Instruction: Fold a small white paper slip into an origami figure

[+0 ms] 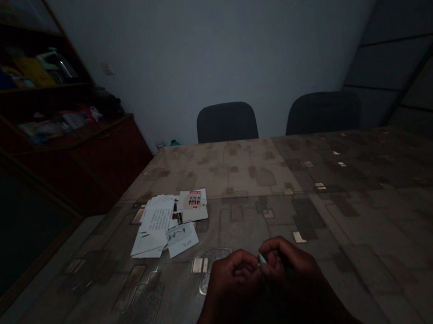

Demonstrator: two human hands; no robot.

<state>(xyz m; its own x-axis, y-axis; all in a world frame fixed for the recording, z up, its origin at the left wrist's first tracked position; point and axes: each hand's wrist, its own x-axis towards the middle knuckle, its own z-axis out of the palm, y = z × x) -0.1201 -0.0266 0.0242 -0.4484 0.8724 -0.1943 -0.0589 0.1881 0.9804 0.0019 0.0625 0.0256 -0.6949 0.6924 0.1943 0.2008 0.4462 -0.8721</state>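
Note:
Close together over the near part of the table, my left hand and my right hand meet with curled fingers. Between their fingertips shows the edge of a small pale, paper-like piece. My right thumb and forefinger pinch it, and my left fingertips press against its other side. Most of it is hidden by the fingers, and the dim light leaves its kind unclear. Ahead and to the left of my hands lies a loose pile of printed cards, spread and overlapping.
A patterned cloth covers the table. Beyond its far edge stand two dark chairs before a pale wall. At the left is a dark wooden cabinet with binders and packets on its shelves. The room is dim.

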